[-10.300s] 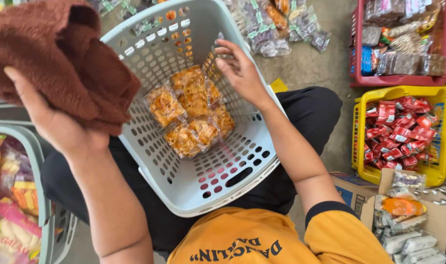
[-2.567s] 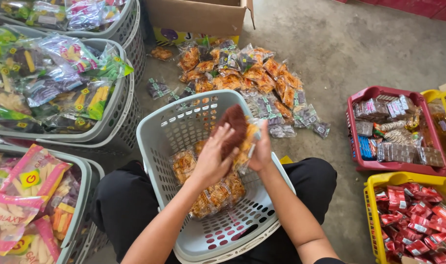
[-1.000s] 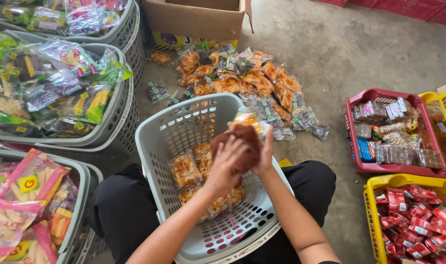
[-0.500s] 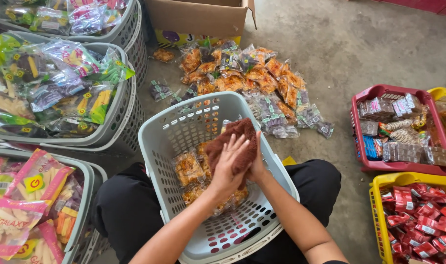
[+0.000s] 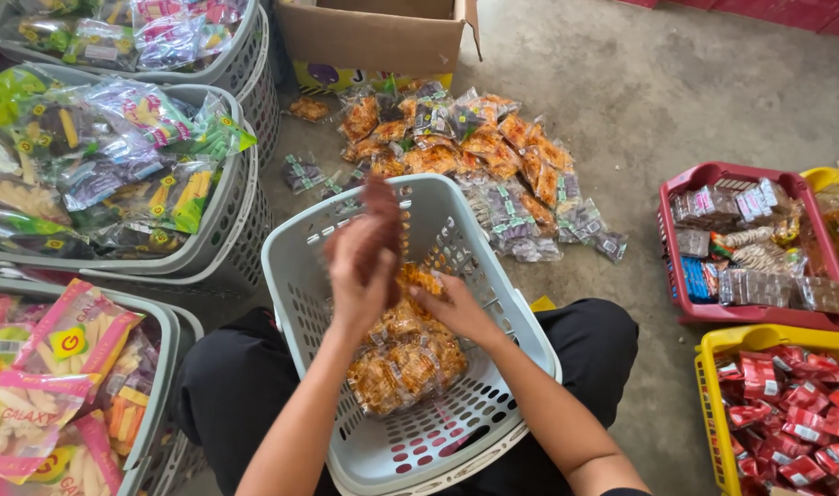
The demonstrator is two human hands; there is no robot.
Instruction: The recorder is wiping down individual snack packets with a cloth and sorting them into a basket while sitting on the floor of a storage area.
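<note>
1. I saw my left hand [image 5: 362, 276] raised near the middle of the frame, its grip closed around a brown cloth [image 5: 381, 213] that stood up above the fingers.
2. Half a second before, both hands had pressed that cloth low against the basket; now the left had lifted it clear and the right had let go of it.
3. My right hand [image 5: 452, 308] lay lower, just right of centre, inside the grey basket [image 5: 295, 276]. Its fingers rested on the orange snack packets [image 5: 406, 354], curled loosely; I could not tell whether they had hold of one.
4. The packets sat in a heap on the basket floor, lower centre, with the basket resting across my lap.
5. I judged the wiping stroke had ended and the work had turned to the packets themselves.
6. Around me: a pile of loose packets [image 5: 465, 156] on the floor at upper centre, a cardboard box [image 5: 374, 37] above it, a red tray [image 5: 686, 179] at right and a yellow crate [image 5: 714, 386] at lower right.
</note>
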